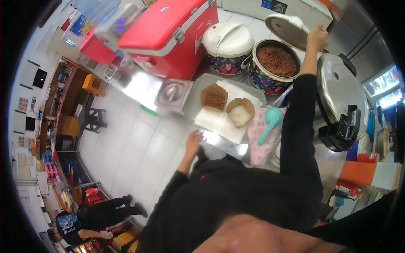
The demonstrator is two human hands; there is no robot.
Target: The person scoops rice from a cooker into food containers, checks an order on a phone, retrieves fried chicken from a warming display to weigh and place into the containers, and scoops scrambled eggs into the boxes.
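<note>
My right hand (318, 38) reaches out at the upper right, its fingers curled at the edge of a raised rice cooker lid (283, 30). Below that lid, a flower-patterned rice cooker (266, 80) stands open, filled with reddish-brown rice (276, 61). My left hand (194, 142) hangs by the counter's front edge, holding nothing, fingers loosely apart. Between my arms lies a grey tray (195, 93) lined with white paper. On it sit one brown paper box (215, 97) of reddish-brown rice and another paper box (240, 112) of white rice.
A turquoise rice paddle (270, 122) lies on a pink-and-white cloth (258, 145). Beside the open cooker are a closed rice cooker (228, 42) and a large steel cooker (341, 92). A red cooler (168, 31) and a lidded steel pan (174, 95) stand leftward. Another person (90, 219) is at lower left.
</note>
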